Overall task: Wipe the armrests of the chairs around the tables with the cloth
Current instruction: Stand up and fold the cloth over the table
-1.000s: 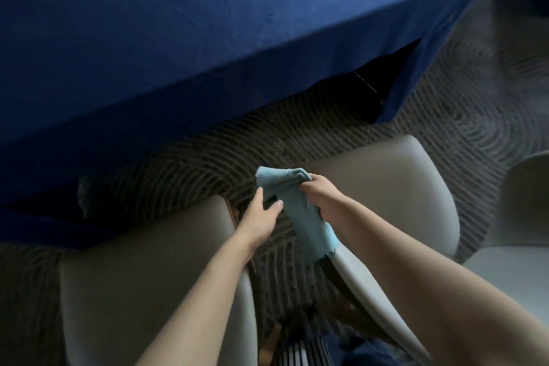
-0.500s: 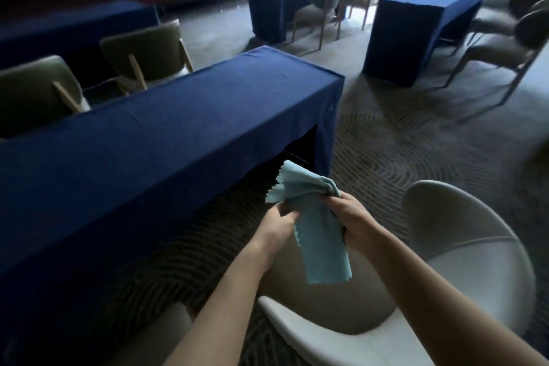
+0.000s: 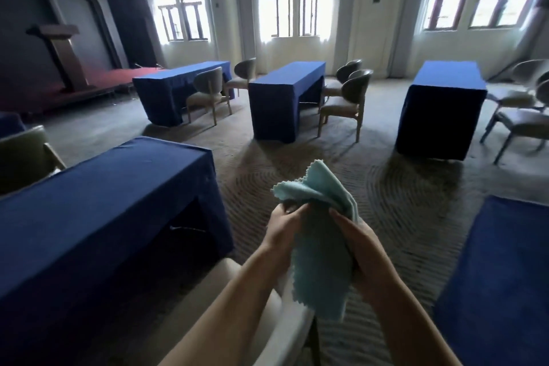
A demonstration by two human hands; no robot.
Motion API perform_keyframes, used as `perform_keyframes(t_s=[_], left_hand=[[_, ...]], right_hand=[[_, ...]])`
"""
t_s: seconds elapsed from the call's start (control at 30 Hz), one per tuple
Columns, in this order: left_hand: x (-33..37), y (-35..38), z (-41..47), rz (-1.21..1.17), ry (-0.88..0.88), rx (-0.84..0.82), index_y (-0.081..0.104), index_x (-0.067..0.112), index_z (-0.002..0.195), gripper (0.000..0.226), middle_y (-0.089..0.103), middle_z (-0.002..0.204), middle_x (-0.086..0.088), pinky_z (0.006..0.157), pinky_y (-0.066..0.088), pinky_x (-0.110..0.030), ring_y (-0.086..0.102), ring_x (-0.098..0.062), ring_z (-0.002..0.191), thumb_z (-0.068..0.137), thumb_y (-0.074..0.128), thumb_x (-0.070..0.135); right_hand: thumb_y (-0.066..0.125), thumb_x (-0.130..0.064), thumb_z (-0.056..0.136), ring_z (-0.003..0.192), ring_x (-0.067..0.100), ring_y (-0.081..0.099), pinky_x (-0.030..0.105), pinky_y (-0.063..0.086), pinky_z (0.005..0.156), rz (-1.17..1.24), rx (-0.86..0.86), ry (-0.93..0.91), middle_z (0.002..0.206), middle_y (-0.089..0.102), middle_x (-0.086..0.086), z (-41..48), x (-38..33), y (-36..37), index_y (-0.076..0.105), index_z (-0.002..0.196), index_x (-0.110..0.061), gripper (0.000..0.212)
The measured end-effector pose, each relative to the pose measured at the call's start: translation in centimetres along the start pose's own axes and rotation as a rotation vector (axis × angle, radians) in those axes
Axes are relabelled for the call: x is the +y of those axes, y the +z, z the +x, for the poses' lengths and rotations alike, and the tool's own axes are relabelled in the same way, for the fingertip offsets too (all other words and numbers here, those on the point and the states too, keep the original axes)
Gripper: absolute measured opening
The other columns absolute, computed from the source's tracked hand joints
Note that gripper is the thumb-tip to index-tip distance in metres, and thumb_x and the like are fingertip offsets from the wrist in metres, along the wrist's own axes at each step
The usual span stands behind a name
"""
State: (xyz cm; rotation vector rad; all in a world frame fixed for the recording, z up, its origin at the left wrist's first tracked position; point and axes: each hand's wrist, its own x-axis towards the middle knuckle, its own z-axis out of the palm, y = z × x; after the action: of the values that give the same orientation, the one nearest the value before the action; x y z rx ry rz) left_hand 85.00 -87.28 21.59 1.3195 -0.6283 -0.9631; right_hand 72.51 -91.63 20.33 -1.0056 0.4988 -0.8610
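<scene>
Since a second ago the view lifts from the pale seats below to the whole room, and the cloth [image 3: 320, 261] comes off the chair's edge into the air; it now hangs bunched between both hands, above the nearest chair [image 3: 285, 327] and touching no armrest. The left hand [image 3: 282, 232] grips its upper folds with curled fingers; the right hand [image 3: 359, 244] holds the other side, thumb laid across the fabric. Judging by this, wiping is paused while the cloth is refolded; nothing shows which chairs are already done, and the round-backed chairs [image 3: 346, 98] by the far tables [image 3: 285, 92] probably remain.

The cloth is pale turquoise, soft and thin, its edges cut in a zigzag; the nearest chair is a smooth, pale, curved shell. The near table [image 3: 104, 202] is draped to the floor in dark blue fabric; the carpet [image 3: 401, 202] is grey-brown with ribbed, curving lines.
</scene>
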Motion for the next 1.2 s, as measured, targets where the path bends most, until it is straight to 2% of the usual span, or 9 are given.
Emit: perform_keyframes(t_s=[0.13,0.27,0.37,0.6,0.7,0.87,1.0,1.1,1.2], left_hand=[[-0.7,11.9,1.3,0.012,-0.029,-0.231,0.06,0.003,0.116,0.037,0.067,0.089,-0.009,0.054,0.049,-0.019,0.063,-0.009,0.067,0.085,0.069,0.021],[-2.7,24.2,1.1,0.065,-0.086,-0.488,0.064,-0.001,0.105,0.029,0.065,0.072,-0.003,0.047,0.045,-0.016,0.059,-0.005,0.052,0.084,0.069,0.019],[-5.0,32.2,-0.4,0.111,-0.132,-0.711,0.067,0.009,0.086,0.005,0.064,0.071,-0.005,0.054,0.046,-0.02,0.06,-0.011,0.056,0.082,0.068,0.011],[-10.2,46.4,-7.2,0.208,-0.218,-1.176,0.065,0.009,0.08,0.001,0.067,0.077,-0.002,0.073,0.045,-0.025,0.063,-0.01,0.069,0.082,0.066,0.009],[-12.9,49.4,-10.7,0.279,-0.169,-1.352,0.065,0.007,0.085,0.03,0.062,0.081,-0.007,0.072,0.043,-0.025,0.057,-0.014,0.076,0.068,0.075,0.028],[-16.5,52.7,-16.6,0.351,-0.364,-1.729,0.056,0.018,0.07,0.019,0.059,0.061,0.012,0.069,0.045,-0.022,0.056,-0.002,0.059,0.088,0.062,0.022],[-17.6,53.3,-20.3,0.419,-0.358,-2.09,0.067,0.018,0.096,0.036,0.069,0.097,0.0,0.091,0.04,-0.039,0.06,-0.016,0.091,0.069,0.076,0.04],[-17.9,52.2,-24.0,0.448,-0.451,-2.327,0.07,0.017,0.098,0.025,0.071,0.102,-0.003,0.091,0.045,-0.034,0.064,-0.016,0.095,0.078,0.075,0.031],[-18.0,50.0,-27.6,0.451,-0.453,-2.509,0.07,0.004,0.094,0.026,0.07,0.092,-0.008,0.08,0.053,-0.029,0.066,-0.019,0.086,0.08,0.07,0.026]], right_hand=[[0.085,-0.044,0.059,0.1,0.028,0.064,0.038,0.054,0.085,-0.092,0.151,-0.146,0.108,0.068,0.018,-2.9,-6.0,-10.0,0.062,0.117,-0.009,0.071],[0.082,-0.06,0.057,0.107,0.031,0.062,0.046,0.049,0.094,-0.192,0.313,-0.212,0.115,0.065,0.019,-6.7,-11.2,-20.2,0.059,0.12,-0.008,0.085],[0.071,-0.048,0.078,0.103,0.034,0.062,0.048,0.047,0.094,-0.17,0.49,-0.25,0.116,0.063,0.025,-11.0,-14.4,-26.8,0.059,0.119,-0.002,0.063],[0.049,-0.03,0.095,0.086,0.029,0.062,0.04,0.049,0.082,-0.064,1.042,-0.323,0.103,0.067,0.026,-24.3,-17.5,-36.2,0.065,0.106,0.008,0.043],[0.053,-0.031,0.085,0.079,0.02,0.066,0.031,0.052,0.075,0.012,1.225,-0.375,0.088,0.07,0.015,-29.3,-16.8,-36.4,0.069,0.093,-0.002,0.035],[0.057,-0.034,0.078,0.086,0.024,0.068,0.035,0.05,0.082,0.055,1.512,-0.471,0.094,0.071,0.016,-36.4,-14.3,-33.9,0.072,0.094,-0.003,0.038],[0.05,-0.025,0.094,0.088,0.026,0.067,0.032,0.05,0.079,0.053,1.759,-0.527,0.1,0.07,0.017,-39.7,-11.7,-30.2,0.067,0.105,0.0,0.032],[0.047,-0.009,0.096,0.086,0.022,0.061,0.029,0.048,0.073,0.017,1.99,-0.622,0.1,0.064,0.018,-41.1,-9.2,-26.7,0.06,0.113,-0.007,0.021],[0.046,0.003,0.093,0.091,0.02,0.063,0.032,0.049,0.082,-0.03,2.186,-0.624,0.103,0.067,0.014,-42.2,-6.7,-22.5,0.047,0.131,-0.037,0.055]])
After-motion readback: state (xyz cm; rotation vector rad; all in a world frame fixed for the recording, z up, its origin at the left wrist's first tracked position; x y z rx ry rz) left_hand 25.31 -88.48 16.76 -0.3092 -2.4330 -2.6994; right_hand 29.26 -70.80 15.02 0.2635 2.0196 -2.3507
